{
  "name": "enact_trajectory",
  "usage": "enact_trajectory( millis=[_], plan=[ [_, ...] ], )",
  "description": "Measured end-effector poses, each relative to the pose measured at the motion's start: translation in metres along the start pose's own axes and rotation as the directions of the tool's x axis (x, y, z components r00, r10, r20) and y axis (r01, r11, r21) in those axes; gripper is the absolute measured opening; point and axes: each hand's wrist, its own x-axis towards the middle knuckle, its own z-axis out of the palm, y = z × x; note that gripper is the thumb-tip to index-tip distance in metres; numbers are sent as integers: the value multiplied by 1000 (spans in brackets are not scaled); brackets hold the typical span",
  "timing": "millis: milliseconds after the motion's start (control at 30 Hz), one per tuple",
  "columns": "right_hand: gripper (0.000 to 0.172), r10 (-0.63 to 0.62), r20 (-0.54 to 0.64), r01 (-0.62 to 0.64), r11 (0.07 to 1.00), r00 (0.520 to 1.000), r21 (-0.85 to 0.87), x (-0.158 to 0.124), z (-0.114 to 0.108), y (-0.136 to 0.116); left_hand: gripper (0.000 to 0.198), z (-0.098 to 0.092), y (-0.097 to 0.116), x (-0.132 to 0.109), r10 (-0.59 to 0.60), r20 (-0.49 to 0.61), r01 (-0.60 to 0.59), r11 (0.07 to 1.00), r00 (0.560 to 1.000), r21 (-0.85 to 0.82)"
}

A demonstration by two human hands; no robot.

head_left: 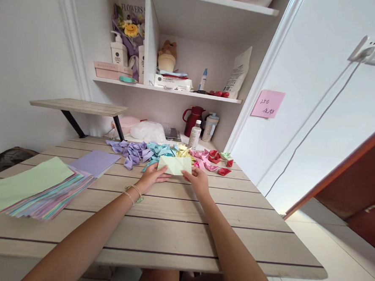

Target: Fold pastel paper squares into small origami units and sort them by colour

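A pale green sheet of origami paper [174, 165] with crease lines is held up between both hands over the slatted desk [169, 232]. My left hand [153, 177] grips its left end, thumb in front, a beaded bracelet on the wrist. At the right end my right hand [198, 181] pinches it between thumb and fingers. Right behind the sheet lie folded paper pieces: purple ones [132, 152], blue ones [158, 150], yellow ones [183, 151], pink ones [205, 158] and red ones [214, 156].
A fanned stack of coloured paper [29, 184] and a purple sheet [94, 161] lie at the left. A raised wooden stand [78, 106] is behind them. At the back stand a plastic bottle [194, 134], a red jug [194, 120] and a tumbler [210, 127], below shelves.
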Motion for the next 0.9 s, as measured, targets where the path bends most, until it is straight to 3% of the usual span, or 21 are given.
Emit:
enact_trajectory(
  millis=[133, 267, 333, 433, 533, 700, 767, 900],
  plan=[
    [62, -11, -11, 11, 998, 1000, 54, -2, 0, -3, 38, -2, -5, 4, 77, -111, -81, 996, 991, -33],
    [59, -44, 71, 39, 997, 997, 63, -3, 3, -4, 42, -6, -4, 7, 210, -294, -241, 968, 932, -75],
    [49, -67, 74, 62, 996, 995, 71, -3, 6, -1, 35, -7, -2, 6, 229, -270, -258, 963, 935, -76],
    [42, -113, 40, 110, 991, 993, 72, -5, 12, 3, 28, -3, -1, 4, 177, -139, -188, 979, 974, -72],
    [43, -153, 131, 153, 988, 980, 10, -9, 16, 4, 35, 2, -3, 1, 110, -43, -113, 991, 993, -68],
    [59, -238, 444, 350, 917, 864, -190, -12, 13, -2, 35, -2, -6, 5, 114, -58, -115, 993, 992, -17],
    [58, -265, 467, 407, 883, 844, -235, -10, 8, -4, 31, -8, -5, 8, 137, -71, -134, 990, 988, 38],
    [50, -264, 431, 399, 879, 863, -260, -4, 0, -5, 26, -13, -4, 8, 168, -3, -162, 955, 986, 248]
  ],
)
